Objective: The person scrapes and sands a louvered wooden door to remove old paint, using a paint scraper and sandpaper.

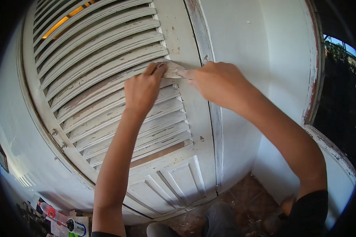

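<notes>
Both hands hold a pale, dusty strip that looks like worn sandpaper (174, 70), stretched between them across a slat near the door's right stile. My left hand (141, 90) is closed on its left end, with the fingers bent against the slats. My right hand (217, 82) grips the other end, over the stile near the door's edge. Under them stands a white louvered door (199, 130) with flaking paint and brownish bare patches on its slats (95, 93). The slat's surface behind the strip is hidden.
Low on the door is a raised panel (174, 185). Small metal knobs (54, 132) sit on its left stile. A white wall (241, 130) and a peeling window frame (314, 79) are at right. Bottles (76, 227) stand at lower left, above a reddish tiled floor (245, 195).
</notes>
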Motion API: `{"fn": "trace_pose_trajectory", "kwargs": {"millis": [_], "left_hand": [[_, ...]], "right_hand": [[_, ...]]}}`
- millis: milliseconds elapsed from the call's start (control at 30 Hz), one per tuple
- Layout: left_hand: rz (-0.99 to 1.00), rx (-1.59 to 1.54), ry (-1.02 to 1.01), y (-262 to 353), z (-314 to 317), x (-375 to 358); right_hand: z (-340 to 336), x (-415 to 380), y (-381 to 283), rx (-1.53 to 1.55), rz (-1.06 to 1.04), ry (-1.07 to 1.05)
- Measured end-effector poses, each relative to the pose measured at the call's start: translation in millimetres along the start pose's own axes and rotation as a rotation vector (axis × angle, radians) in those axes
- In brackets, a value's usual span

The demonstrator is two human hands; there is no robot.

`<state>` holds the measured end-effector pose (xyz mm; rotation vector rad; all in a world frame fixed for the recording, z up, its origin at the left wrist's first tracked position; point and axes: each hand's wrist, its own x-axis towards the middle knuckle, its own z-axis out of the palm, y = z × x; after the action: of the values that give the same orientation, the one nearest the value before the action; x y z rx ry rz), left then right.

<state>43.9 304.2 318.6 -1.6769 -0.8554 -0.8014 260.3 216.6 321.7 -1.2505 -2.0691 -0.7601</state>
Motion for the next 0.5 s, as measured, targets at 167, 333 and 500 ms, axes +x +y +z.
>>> {"fn": "trace_pose_trajectory", "kwargs": {"millis": [167,333,500], "left_hand": [[0.068,-0.078,0.071,0,-5,-5],[0.014,-0.081,0.025,-8,4,4],[0.044,-0.106,0.03,-12,-2,-1]], "right_hand": [[-3,-4,-10,-0.037,-0.022,-0.01],[6,1,-8,0.019,-0.004,0.007],[-14,4,-14,0.07,0.082,-0.062]]}}
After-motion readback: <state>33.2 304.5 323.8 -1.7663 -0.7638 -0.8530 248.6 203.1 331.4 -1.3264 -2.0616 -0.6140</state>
